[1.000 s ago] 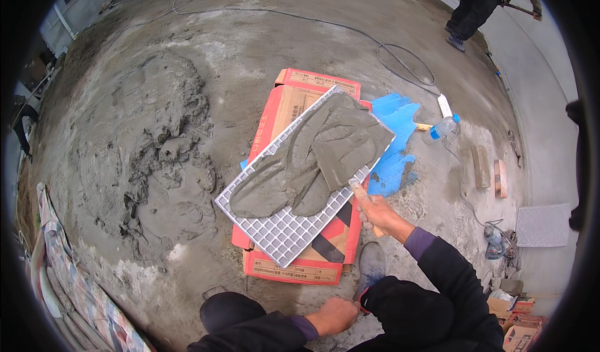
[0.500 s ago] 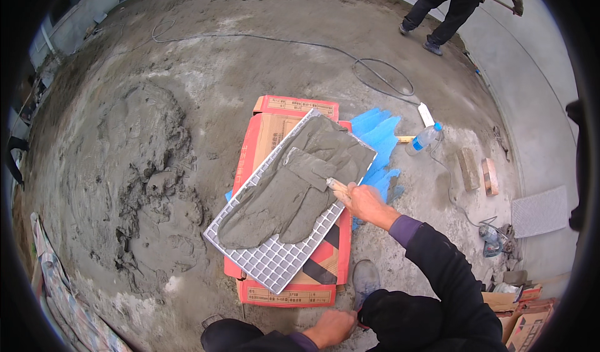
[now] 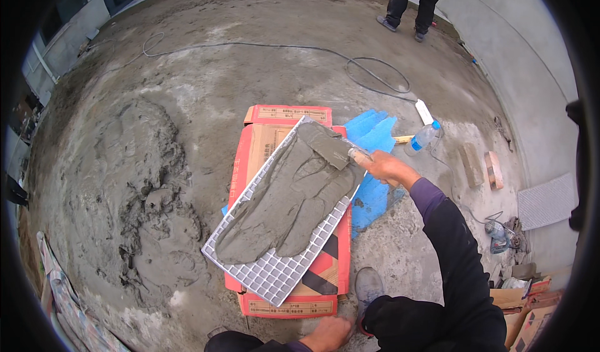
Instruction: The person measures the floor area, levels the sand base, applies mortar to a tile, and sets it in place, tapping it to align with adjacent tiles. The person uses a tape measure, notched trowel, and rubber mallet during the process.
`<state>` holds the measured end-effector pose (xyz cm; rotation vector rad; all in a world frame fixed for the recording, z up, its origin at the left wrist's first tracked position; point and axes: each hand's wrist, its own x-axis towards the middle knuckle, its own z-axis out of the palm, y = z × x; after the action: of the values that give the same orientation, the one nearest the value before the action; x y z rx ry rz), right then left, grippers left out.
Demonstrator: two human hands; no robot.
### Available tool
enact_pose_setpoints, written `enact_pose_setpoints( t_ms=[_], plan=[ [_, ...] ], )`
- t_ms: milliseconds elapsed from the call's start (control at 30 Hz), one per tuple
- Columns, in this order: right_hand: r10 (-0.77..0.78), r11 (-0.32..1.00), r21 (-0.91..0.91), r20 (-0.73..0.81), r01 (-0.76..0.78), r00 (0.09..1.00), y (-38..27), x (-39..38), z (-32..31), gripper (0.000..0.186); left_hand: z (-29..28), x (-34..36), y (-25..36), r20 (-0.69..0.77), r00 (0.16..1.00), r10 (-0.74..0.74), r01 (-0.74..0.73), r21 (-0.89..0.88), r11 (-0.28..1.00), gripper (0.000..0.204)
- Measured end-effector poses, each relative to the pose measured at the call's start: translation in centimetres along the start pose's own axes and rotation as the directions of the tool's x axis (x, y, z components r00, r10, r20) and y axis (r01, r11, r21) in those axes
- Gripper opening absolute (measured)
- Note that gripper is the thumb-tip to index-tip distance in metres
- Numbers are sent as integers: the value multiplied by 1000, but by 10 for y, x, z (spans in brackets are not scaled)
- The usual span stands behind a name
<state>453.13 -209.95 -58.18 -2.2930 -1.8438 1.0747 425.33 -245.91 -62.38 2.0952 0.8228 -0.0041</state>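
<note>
My right hand (image 3: 389,168) is closed round the handle of a trowel (image 3: 332,153), whose blade lies on thick grey mortar (image 3: 275,208) near the top end of a white grid-patterned tile panel (image 3: 281,276). The panel lies askew on flattened red-and-brown cardboard boxes (image 3: 253,146), beside torn blue sheeting (image 3: 372,205). My left hand (image 3: 326,332) is curled closed at the lower edge, below the cardboard; whatever may be inside its fingers is hidden.
Wet mortar (image 3: 131,189) spreads at left. Another person's legs (image 3: 417,2) stand at the back right. A cable (image 3: 250,44) crosses the floor; a water bottle (image 3: 422,138), two bricks (image 3: 490,169), a power tool (image 3: 497,239) and a textured panel (image 3: 544,199) are at right.
My right hand and trowel moved from the panel's right middle toward its top end, reshaping the mortar. The view shifted, so the panel sits lower. The other person turned and moved left.
</note>
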Motion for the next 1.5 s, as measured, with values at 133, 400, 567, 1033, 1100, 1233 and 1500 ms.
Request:
enact_pose_setpoints(
  t_ms=[133,400,567,1033,1100,1233,1500],
  plan=[
    [47,998,35,9,-47,999,16,-35,14,98,-2,1,5,33,999,17,-18,28,999,19],
    [-219,964,-152,14,218,976,48,-69,80,87,20,3,5,62,996,67,-63,-55,996,19],
    [-73,985,147,-133,93,988,35,-62,96,77,44,2,-5,-21,995,101,-103,-114,988,19],
    [-166,970,235,479,56,862,-94,-114,168,71,15,-25,5,-71,996,56,-66,-146,987,16],
    [-171,970,239,509,53,844,-100,-120,178,71,17,-27,8,-75,996,51,-62,-141,988,17],
    [-180,969,242,579,43,795,-113,-136,198,74,22,-29,9,-125,992,34,-52,-146,988,16],
    [-545,776,-111,376,621,749,-114,-127,217,72,29,-31,9,-146,988,47,-69,-155,985,17]
  ],
)
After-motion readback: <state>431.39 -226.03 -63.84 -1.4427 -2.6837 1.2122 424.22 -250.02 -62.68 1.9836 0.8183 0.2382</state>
